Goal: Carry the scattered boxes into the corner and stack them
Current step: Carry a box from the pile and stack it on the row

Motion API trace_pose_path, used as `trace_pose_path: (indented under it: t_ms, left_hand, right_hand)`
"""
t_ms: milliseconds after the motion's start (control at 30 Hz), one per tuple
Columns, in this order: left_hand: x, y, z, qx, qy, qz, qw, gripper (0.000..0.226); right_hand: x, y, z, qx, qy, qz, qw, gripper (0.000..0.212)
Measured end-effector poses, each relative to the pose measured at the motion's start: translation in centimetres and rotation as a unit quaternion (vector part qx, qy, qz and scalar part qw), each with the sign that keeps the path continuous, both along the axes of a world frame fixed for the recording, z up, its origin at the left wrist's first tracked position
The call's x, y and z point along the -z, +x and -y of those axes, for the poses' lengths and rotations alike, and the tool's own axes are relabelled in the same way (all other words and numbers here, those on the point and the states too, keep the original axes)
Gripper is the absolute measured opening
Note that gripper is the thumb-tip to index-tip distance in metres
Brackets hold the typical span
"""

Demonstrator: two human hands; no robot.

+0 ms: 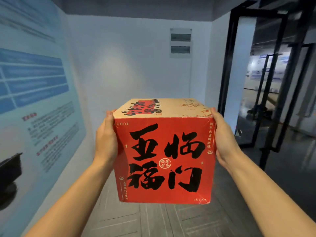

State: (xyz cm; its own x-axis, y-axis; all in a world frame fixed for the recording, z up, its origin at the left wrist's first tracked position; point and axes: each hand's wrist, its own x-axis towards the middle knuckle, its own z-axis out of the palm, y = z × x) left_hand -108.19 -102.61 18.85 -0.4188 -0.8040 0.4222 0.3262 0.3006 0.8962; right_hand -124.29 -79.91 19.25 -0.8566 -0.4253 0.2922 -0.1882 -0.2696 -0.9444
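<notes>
Bare forearms (pixel 68 194) reach forward and converge on the red box (pixel 162 159). The left hand (pixel 106 139) and right hand (pixel 224 139) press flat against opposite sides, thumbs by the top edge. Box held clear of the grey floor (pixel 153 219), before the white corner wall (pixel 128 65).

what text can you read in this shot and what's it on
"GOOD": box, red front, top left corner
"LUCK": same face, bottom right corner
"五福临门": big black characters across the same face
"新年大吉财运旺": small column at that face's right edge, as best it reads
Other small print on the front and the calligraphy on the box's top: too small or too slanted to read
Poster on the left wall: blurred, unreadable
</notes>
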Motion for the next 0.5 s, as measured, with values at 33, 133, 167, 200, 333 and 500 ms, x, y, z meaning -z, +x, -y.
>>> trace_pose_path:
  t_ms: [33, 133, 167, 200, 333, 500]
  left_hand:
    - [-0.2, -0.5, 1.2, -0.017, 0.000, -0.005, 1.000, 0.045]
    - [-0.6, -1.4, 5.0, -0.045, 0.012, -0.009, 0.999, 0.058]
    - [-0.6, -1.7, 6.4, -0.052, 0.014, -0.016, 0.998, 0.057]
    - [-0.6, -2.1, 7.9, -0.063, 0.014, -0.023, 0.998, 0.056]
    - [0.0, -3.9, 13.8, -0.102, 0.002, -0.028, 0.994, 0.061]
    - [2.0, -7.3, 23.1, -0.128, 0.012, -0.028, 0.991, 0.060]
  right_hand:
    - [-0.1, -1.4, 1.8, -0.023, -0.002, -0.001, 1.000, 0.061]
    - [-0.4, -4.4, 7.3, -0.072, 0.000, -0.005, 0.997, 0.071]
    - [-0.4, -5.4, 9.1, -0.085, 0.000, -0.010, 0.996, 0.074]
    - [-0.4, -6.3, 10.9, -0.096, -0.002, -0.015, 0.995, 0.077]
    - [-0.2, -9.7, 18.3, -0.136, -0.007, -0.026, 0.990, 0.069]
    - [1.6, -13.8, 28.4, -0.168, -0.005, -0.027, 0.985, 0.058]
